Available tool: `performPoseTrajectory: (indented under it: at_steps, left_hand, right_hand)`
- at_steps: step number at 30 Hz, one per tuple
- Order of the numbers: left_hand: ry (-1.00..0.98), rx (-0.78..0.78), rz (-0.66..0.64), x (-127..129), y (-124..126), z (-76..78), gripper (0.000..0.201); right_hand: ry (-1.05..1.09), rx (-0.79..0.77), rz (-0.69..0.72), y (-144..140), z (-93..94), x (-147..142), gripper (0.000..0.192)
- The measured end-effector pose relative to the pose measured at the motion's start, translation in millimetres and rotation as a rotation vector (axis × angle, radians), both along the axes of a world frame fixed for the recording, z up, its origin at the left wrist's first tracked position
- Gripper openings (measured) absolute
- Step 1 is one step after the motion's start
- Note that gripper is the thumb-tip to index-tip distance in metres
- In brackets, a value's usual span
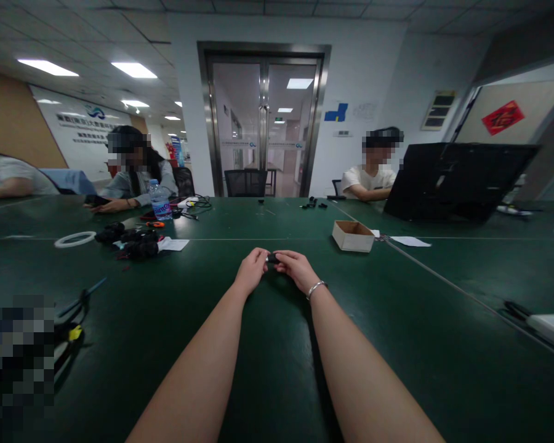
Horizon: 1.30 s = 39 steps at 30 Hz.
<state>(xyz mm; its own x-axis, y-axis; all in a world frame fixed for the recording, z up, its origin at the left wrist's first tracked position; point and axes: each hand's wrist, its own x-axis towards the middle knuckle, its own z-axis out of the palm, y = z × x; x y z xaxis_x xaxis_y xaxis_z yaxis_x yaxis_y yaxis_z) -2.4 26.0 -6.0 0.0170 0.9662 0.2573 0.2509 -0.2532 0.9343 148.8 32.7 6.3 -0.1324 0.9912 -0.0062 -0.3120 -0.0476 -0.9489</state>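
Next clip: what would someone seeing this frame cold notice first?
Two bare forearms run up the middle to the left hand and right hand, which meet over the green table and pinch a small dark part between their fingertips. Beyond them to the right stands an open cardboard box, with a dark laptop behind it. A water bottle and a heap of black parts lie to the left.

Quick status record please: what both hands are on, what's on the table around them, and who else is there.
left hand: pinching a small dark part at its left end
right hand: pinching the same part from the right; bracelet on the wrist
surface: green table, hands out over it
ahead right: open cardboard box, apart from the hands
ahead left: pile of black parts, white ring, water bottle
others: two people seated at the far side
part identity: too small to tell
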Motion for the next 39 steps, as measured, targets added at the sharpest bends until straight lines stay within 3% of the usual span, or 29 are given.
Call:
performPoseTrajectory:
  at_steps: [20,31,39]
  left_hand:
    - [-0.102,-0.045,-0.034,0.1,0.3,-0.3,0.022]
    - [0.107,-0.027,0.123,-0.1,-8.4,9.9,0.049]
    - [-0.054,0.038,0.053,1.3,-4.4,6.3,0.017]
  right_hand:
    - [0.041,0.006,-0.003,-2.4,2.2,0.5,0.007]
    - [0.017,0.023,0.027,-3.0,1.1,1.4,0.014]
    - [0.035,0.004,-0.023,-0.8,0.1,1.1,0.010]
